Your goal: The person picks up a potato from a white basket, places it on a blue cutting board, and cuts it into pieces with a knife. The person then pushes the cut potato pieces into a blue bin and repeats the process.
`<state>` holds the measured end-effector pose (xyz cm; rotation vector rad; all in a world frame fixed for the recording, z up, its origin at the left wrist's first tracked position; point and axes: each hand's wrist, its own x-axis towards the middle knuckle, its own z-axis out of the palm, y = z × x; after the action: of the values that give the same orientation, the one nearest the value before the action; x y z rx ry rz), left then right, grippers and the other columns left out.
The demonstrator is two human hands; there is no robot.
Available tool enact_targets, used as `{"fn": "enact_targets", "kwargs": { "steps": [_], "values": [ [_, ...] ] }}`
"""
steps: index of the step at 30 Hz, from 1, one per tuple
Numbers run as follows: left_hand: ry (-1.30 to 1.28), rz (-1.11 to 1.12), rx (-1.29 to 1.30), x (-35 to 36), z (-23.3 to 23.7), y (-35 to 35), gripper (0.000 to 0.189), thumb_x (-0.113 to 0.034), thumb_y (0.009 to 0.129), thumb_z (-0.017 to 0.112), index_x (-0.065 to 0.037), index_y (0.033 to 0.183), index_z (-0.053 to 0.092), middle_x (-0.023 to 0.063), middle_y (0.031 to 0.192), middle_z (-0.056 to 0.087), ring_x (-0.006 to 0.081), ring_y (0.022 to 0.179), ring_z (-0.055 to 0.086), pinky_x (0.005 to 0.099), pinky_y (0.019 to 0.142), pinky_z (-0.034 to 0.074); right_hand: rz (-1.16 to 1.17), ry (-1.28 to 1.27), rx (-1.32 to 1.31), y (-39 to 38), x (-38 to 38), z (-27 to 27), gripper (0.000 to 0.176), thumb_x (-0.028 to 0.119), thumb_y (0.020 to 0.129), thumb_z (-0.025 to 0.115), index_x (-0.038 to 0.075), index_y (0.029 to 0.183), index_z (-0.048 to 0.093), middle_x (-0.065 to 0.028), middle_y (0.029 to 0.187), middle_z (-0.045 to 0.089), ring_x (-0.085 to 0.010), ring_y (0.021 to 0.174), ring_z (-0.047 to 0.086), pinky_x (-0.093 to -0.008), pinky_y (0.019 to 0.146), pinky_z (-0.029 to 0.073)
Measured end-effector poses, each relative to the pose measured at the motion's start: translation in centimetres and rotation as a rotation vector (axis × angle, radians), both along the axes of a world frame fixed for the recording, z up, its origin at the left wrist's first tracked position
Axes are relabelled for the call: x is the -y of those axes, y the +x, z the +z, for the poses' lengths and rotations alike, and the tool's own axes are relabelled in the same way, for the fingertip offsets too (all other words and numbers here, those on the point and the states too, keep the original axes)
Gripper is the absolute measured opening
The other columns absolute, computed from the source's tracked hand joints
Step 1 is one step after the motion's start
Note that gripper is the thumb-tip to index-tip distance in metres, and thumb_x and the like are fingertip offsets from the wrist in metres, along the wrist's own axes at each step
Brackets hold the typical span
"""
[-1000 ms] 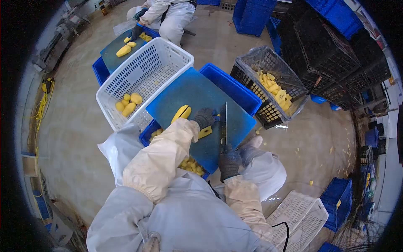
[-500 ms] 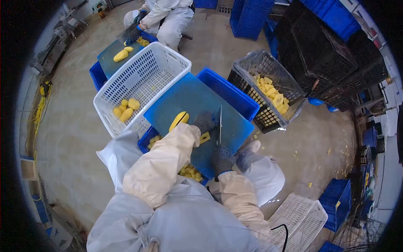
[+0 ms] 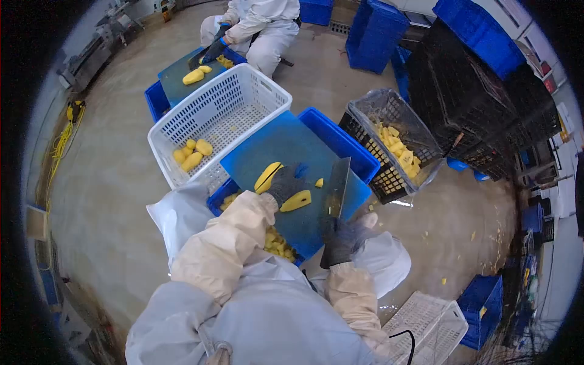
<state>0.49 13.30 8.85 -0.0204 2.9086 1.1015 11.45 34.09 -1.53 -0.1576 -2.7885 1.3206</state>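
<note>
My left hand (image 3: 288, 185), in a dark grey glove, is on the blue cutting board (image 3: 267, 146) with its fingers bent around a peeled potato piece (image 3: 296, 201). Part of that piece is hidden beneath the hand. Another potato piece (image 3: 267, 177), with a dark cut line, lies against the hand's left side. A small potato chunk (image 3: 319, 182) rests to the right. My right hand (image 3: 339, 245), also gloved, is closed around the handle of a cleaver (image 3: 337, 187), its broad blade over the board's right part.
A white basket (image 3: 159, 137) holds several peeled potatoes. Blue bins (image 3: 340, 143) sit under the board, with cut chunks (image 3: 278, 245) below its near edge. A lined black crate (image 3: 389, 176) holds potato pieces. Across from me, another person (image 3: 267, 30) works at a second board (image 3: 173, 79).
The cleaver has shifted right, away from my left hand, and its blade now shows broadside. My left hand has moved slightly left, and a longer potato piece shows beside it.
</note>
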Motion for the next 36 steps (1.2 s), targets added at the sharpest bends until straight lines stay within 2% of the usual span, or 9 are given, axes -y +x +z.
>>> {"fn": "enact_targets", "kwargs": {
  "steps": [3,8,15,18,20,25,28,32,36],
  "values": [
    [0.037,-0.014,0.012,1.3,-3.3,1.5,0.033,-0.028,0.080,0.052,-0.010,0.106,0.059,0.0167,0.096,0.061,0.0343,0.092,0.058,0.0433,0.082,0.043,0.030,0.240,0.099,0.8,0.4,6.9,0.039,0.044,0.085,0.049,0.012,0.105,0.057,-0.0224,0.078,0.060,-0.0417,0.068,0.058,-0.0514,0.062,0.044],
    [-0.280,-0.162,-0.284,1.3,-4.2,5.4,0.042,-0.033,0.078,0.056,-0.010,0.113,0.054,0.0162,0.101,0.059,0.0331,0.093,0.057,0.0457,0.079,0.044,0.072,0.305,0.012,1.5,1.5,7.6,0.026,0.034,0.085,0.052,0.009,0.091,0.058,-0.0185,0.067,0.059,-0.0362,0.061,0.058,-0.0466,0.056,0.044],
    [-0.398,-0.203,-0.136,0.7,-4.7,6.3,0.044,-0.032,0.077,0.057,-0.011,0.115,0.052,0.0155,0.105,0.055,0.0326,0.094,0.056,0.0446,0.078,0.043,0.162,0.393,-0.118,2.3,1.4,8.3,0.023,0.030,0.085,0.054,0.007,0.079,0.054,-0.0189,0.058,0.056,-0.0372,0.056,0.057,-0.0469,0.051,0.043],
    [-0.286,-0.164,-0.119,0.9,-4.2,5.2,0.042,-0.029,0.076,0.058,-0.010,0.113,0.053,0.0163,0.105,0.055,0.0332,0.096,0.054,0.0442,0.078,0.044,0.151,0.535,-0.197,2.3,1.3,10.1,0.020,0.028,0.084,0.054,0.009,0.079,0.054,-0.0170,0.057,0.055,-0.0356,0.054,0.057,-0.0458,0.049,0.043],
    [-0.099,0.067,-0.558,1.3,-3.1,3.9,0.040,-0.026,0.075,0.060,-0.011,0.111,0.055,0.0159,0.103,0.055,0.0342,0.091,0.054,0.0447,0.076,0.043,0.181,0.527,-0.220,2.0,1.0,9.7,0.018,0.027,0.083,0.054,0.009,0.079,0.054,-0.0157,0.058,0.056,-0.0353,0.054,0.057,-0.0455,0.050,0.044],
    [0.205,0.088,-0.402,-0.9,7.1,2.2,0.023,-0.016,0.075,0.058,-0.008,0.095,0.064,0.0161,0.091,0.061,0.0340,0.081,0.057,0.0418,0.074,0.047,0.287,0.578,-0.149,0.5,1.4,10.6,0.014,0.023,0.082,0.054,0.010,0.081,0.056,-0.0122,0.062,0.059,-0.0346,0.053,0.057,-0.0445,0.051,0.046],
    [-0.299,-0.721,-0.363,-0.9,0.3,-3.8,0.024,-0.032,0.068,0.059,-0.010,0.075,0.064,0.0150,0.080,0.063,0.0327,0.082,0.060,0.0435,0.074,0.044,0.317,0.656,-0.002,-0.6,1.4,9.9,0.011,0.020,0.080,0.055,0.010,0.083,0.057,-0.0121,0.065,0.061,-0.0343,0.055,0.058,-0.0450,0.053,0.047],
    [-0.681,-0.951,0.071,-3.6,1.7,-5.5,0.033,-0.031,0.066,0.060,-0.012,0.091,0.068,0.0143,0.095,0.065,0.0295,0.090,0.061,0.0421,0.078,0.046,0.376,0.730,-0.070,-0.8,1.2,9.0,0.015,0.019,0.079,0.054,0.011,0.090,0.060,-0.0134,0.070,0.063,-0.0325,0.064,0.062,-0.0445,0.057,0.049],
    [-0.541,-0.890,-0.097,-2.6,-2.8,-7.1,0.031,-0.030,0.067,0.061,-0.012,0.090,0.068,0.0151,0.094,0.064,0.0326,0.089,0.060,0.0430,0.079,0.046,0.289,0.455,-0.001,-1.1,2.0,7.7,0.026,0.028,0.087,0.046,0.011,0.101,0.060,-0.0167,0.077,0.064,-0.0323,0.071,0.062,-0.0479,0.061,0.047]
  ]
}}
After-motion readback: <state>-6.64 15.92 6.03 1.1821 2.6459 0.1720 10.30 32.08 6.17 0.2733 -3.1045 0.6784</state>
